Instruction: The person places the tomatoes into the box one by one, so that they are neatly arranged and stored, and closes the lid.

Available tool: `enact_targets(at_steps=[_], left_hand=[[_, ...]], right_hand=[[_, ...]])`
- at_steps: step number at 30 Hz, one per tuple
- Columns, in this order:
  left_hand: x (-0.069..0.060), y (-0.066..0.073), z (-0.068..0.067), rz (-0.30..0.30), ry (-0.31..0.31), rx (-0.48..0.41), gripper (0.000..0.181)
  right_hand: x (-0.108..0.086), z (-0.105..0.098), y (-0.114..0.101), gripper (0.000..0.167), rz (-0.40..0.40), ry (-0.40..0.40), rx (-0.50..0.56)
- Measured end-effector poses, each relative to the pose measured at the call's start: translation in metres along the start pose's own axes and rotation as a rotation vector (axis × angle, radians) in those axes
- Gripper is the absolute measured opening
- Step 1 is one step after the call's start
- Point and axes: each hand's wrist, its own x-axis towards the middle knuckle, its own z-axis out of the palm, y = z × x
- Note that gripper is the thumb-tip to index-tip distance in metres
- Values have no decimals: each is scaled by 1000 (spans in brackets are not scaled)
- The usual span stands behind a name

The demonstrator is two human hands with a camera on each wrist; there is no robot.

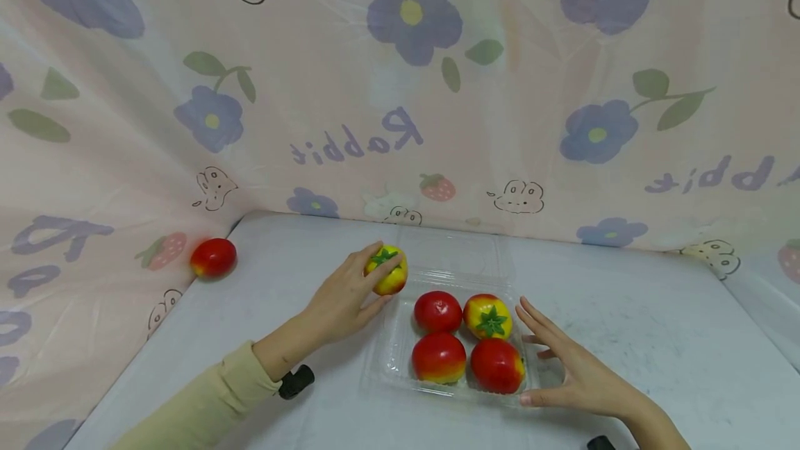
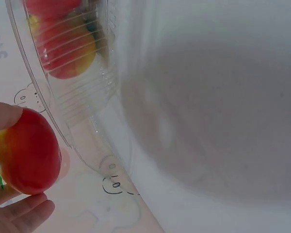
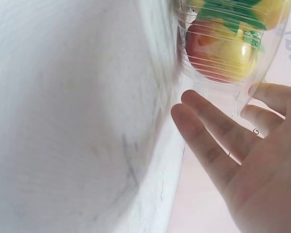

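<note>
Between the thumb and fingers of my left hand (image 1: 345,297) is a red and yellow toy fruit (image 1: 395,278) with a green leafy top, possibly a tomato or mangosteen. It is held above the back left corner of a clear plastic box (image 1: 392,360). Inside the box sit several similar fruits, mostly red; one fruit (image 1: 487,316) shows its green star-shaped top. My right hand (image 1: 578,373) is beside the box's right side, fingers spread and holding nothing. In the right wrist view, its fingertips (image 3: 190,99) are close to the clear wall; whether they touch it cannot be told.
The box's clear lid (image 1: 453,252) lies folded back behind it. Another red fruit (image 1: 214,257) rests at the far left edge of the white table (image 1: 662,325). A flower-patterned curtain (image 1: 500,117) hangs behind the table and along its left side.
</note>
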Motion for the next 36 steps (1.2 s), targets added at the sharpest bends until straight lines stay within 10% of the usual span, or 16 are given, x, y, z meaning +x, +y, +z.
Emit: enact_targets(at_steps=[36], left_hand=[[11,26,5,79,-241,17,69]], right_hand=[[1,1,-1,109,-5,1,12]])
